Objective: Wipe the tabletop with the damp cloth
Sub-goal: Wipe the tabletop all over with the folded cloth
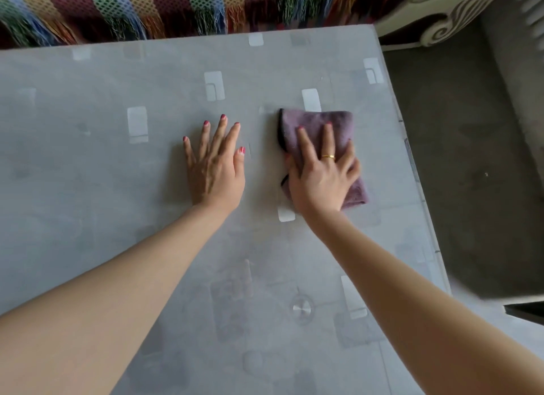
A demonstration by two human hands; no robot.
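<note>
Grey patterned tabletop (123, 188). Left hand (216, 171) flat on it, fingers spread wide, empty. Right hand (322, 177) presses folded purple microfibre cloth (316, 124) right of centre, fingers splayed; cloth's long axis runs near-far, tilted slightly. Striped fringed blanket (164, 3) beyond far edge.

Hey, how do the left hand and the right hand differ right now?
The left hand lies flat on the bare tabletop, fingers spread; the right hand presses on the purple cloth. The right hand wears a gold ring; the left shows none. Both have red-painted nails.
</note>
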